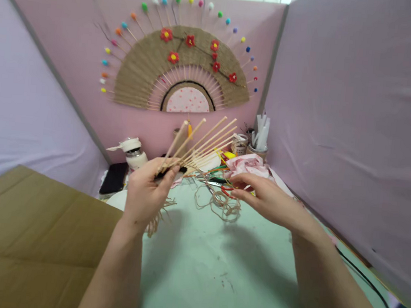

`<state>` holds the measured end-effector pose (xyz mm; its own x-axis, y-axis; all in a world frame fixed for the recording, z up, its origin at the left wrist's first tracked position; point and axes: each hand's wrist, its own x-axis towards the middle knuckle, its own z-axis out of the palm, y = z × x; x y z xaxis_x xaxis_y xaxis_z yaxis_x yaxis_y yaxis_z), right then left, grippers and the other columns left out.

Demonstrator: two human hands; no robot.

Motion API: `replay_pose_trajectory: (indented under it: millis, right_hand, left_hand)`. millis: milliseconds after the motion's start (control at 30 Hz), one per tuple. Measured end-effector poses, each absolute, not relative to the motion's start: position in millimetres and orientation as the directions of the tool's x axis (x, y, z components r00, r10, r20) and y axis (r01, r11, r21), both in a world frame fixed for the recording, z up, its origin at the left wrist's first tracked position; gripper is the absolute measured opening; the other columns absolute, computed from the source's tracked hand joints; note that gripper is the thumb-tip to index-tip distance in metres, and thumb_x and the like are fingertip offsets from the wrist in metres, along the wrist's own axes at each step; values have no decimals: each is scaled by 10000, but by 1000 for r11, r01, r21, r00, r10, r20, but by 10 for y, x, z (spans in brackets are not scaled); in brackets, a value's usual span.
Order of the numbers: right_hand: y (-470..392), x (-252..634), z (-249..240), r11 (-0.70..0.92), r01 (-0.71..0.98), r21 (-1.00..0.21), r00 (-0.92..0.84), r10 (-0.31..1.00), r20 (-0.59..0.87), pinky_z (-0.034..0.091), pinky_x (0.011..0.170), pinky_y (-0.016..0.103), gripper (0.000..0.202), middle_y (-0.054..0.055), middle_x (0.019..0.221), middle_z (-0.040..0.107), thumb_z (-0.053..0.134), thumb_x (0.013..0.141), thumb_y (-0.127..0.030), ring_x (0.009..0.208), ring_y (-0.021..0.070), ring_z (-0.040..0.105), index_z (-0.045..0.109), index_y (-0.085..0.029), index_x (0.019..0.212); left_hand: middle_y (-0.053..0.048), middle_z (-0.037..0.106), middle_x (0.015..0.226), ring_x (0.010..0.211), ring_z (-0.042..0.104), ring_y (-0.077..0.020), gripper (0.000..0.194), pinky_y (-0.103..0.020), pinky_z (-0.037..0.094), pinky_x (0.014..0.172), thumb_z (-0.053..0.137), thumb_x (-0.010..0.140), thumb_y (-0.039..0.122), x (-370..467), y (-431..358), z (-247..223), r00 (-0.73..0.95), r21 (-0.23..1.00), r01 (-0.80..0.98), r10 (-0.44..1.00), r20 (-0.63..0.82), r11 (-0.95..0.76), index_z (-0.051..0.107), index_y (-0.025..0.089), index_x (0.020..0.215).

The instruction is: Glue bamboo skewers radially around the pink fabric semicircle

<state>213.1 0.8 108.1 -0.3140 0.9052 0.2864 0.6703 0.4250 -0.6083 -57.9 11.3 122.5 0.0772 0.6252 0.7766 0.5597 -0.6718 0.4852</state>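
A fan-shaped frame of thin wooden sticks (210,139) is gripped by my left hand (146,187), with the thumb pressed over a dark strip at its base. The sticks spread up and to the right. My right hand (269,197) is right of the frame, fingers curved and thumb drawn toward them around a strand of twine (227,206). That strand runs across to the sticks, and loose loops of it hang or lie below; the exact pinch is partly hidden. Below my left hand show pale frayed strands (151,227).
A brown cardboard sheet (35,239) covers the left front. Behind are a white-lidded jar (135,156), a black box (113,179), scissors (211,183), pink cloth (248,166) and a holder of glue sticks (262,135). A decorated fan (136,75) hangs on the pink back panel.
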Motion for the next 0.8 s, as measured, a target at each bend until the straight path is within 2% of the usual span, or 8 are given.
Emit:
replay_pose_trajectory:
  millis: [100, 167, 233, 267, 433, 533, 667, 800]
  right_hand:
    - [-187, 2624, 942, 222, 841, -494, -113, 964, 241, 433, 686, 293, 271, 67, 984, 720, 511, 907, -407, 829, 212, 645, 679, -219, 1007]
    - [-316, 2977, 793, -11, 930, -369, 74, 985, 158, 420, 667, 300, 283, 102, 969, 720, 469, 922, -367, 819, 229, 650, 682, -195, 994]
    - [-419, 3287, 614, -229, 952, -205, 242, 969, 41, 411, 669, 310, 267, 145, 977, 717, 489, 903, -326, 847, 257, 653, 691, -166, 974]
    - [-451, 3412, 521, -281, 945, -166, 286, 958, 6, 409, 665, 319, 262, 172, 970, 714, 524, 881, -323, 850, 277, 655, 695, -141, 961]
    - [-395, 3683, 105, -322, 943, -88, 312, 944, -111, 424, 755, 338, 351, 214, 1091, 684, 520, 892, -367, 986, 309, 639, 682, -111, 1070]
    - [-312, 3691, -50, -345, 935, -84, 333, 935, -125, 423, 768, 361, 359, 248, 1061, 678, 541, 874, -360, 986, 339, 638, 693, -80, 1039]
    - [-327, 3692, -108, -372, 922, -112, 361, 927, -107, 426, 796, 363, 375, 238, 1049, 680, 513, 891, -364, 1012, 337, 631, 684, -90, 1083]
    - [-468, 3656, 29, -378, 904, -198, 373, 926, -62, 453, 770, 335, 409, 192, 1093, 687, 411, 938, -387, 971, 290, 648, 640, -129, 1158]
  left_hand:
    - [-10, 746, 971, 905, 688, -190, 157, -327, 533, 832, 647, 869, 306, -572, 120, 1202, 37, 485, 579, 616, 787, -655, 727, 241, 987]
    - [11, 746, 954, 883, 687, -191, 152, -333, 533, 814, 664, 859, 316, -559, 121, 1200, 9, 479, 595, 601, 799, -645, 731, 253, 980]
    - [34, 740, 965, 888, 678, -186, 165, -329, 521, 817, 661, 866, 316, -544, 116, 1210, 31, 477, 605, 618, 786, -638, 726, 266, 1010]
    - [42, 738, 958, 887, 675, -183, 159, -326, 519, 811, 658, 870, 316, -536, 110, 1218, 49, 464, 617, 620, 783, -635, 726, 271, 1006]
    - [34, 737, 964, 894, 673, -194, 144, -340, 511, 801, 631, 889, 324, -498, 83, 1235, 87, 442, 634, 627, 774, -634, 725, 281, 989]
    - [21, 739, 958, 882, 678, -199, 144, -344, 515, 787, 644, 875, 326, -482, 87, 1220, 76, 457, 623, 630, 773, -635, 726, 284, 985]
    - [18, 741, 891, 810, 675, -181, 130, -321, 510, 725, 664, 854, 314, -471, 99, 1211, 65, 448, 607, 603, 795, -656, 736, 272, 954]
    - [12, 741, 912, 839, 676, -189, 148, -319, 508, 754, 663, 853, 308, -475, 110, 1204, 76, 453, 605, 613, 786, -655, 734, 270, 978]
